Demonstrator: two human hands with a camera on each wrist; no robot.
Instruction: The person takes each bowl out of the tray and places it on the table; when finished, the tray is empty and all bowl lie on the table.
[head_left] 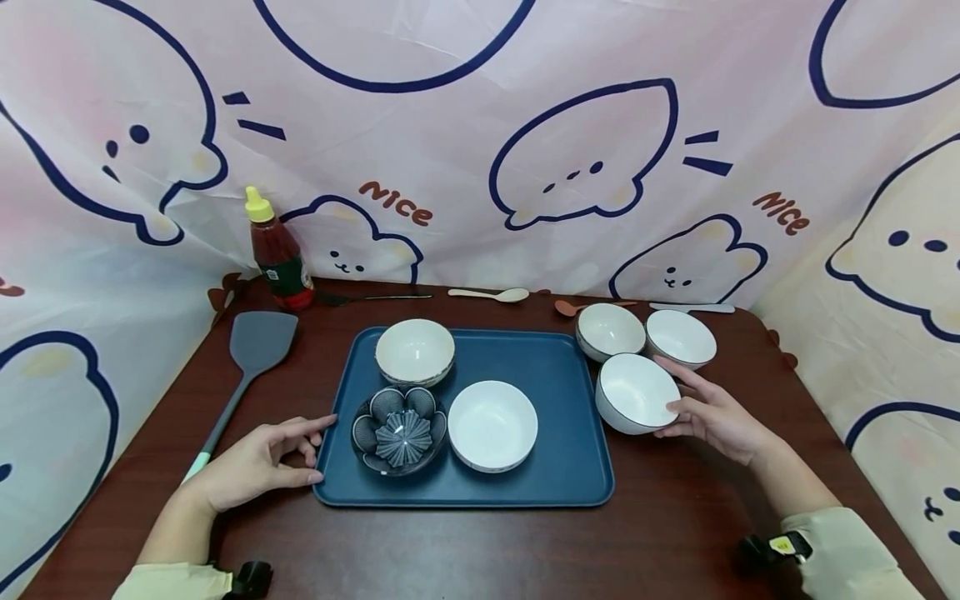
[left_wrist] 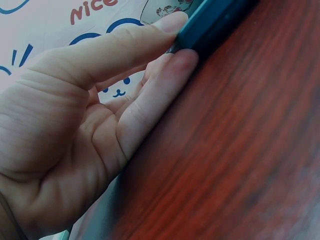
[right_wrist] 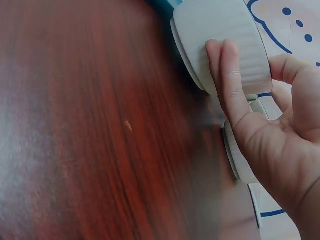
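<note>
A white bowl (head_left: 637, 390) is raised and slightly tilted beside the tray's right edge. My right hand (head_left: 708, 414) grips it from the right; in the right wrist view two fingers (right_wrist: 231, 75) lie along its ribbed outer wall. At the left edge of the blue tray (head_left: 555, 417), my left hand (head_left: 258, 458) holds the rim between thumb and fingers. On the tray stand a cream bowl (head_left: 415, 350) at the back, a dark flower-shaped bowl (head_left: 403, 437) in front of it, and a white bowl (head_left: 492, 423) near the middle.
Behind the held bowl stand a cream bowl (head_left: 610, 329) and another white bowl (head_left: 681, 335). A grey spatula (head_left: 262, 342) and a red sauce bottle (head_left: 281, 254) are at left. Along the back lie a white spoon (head_left: 510, 295), a brown spoon (head_left: 567, 308) and a light knife (head_left: 701, 307).
</note>
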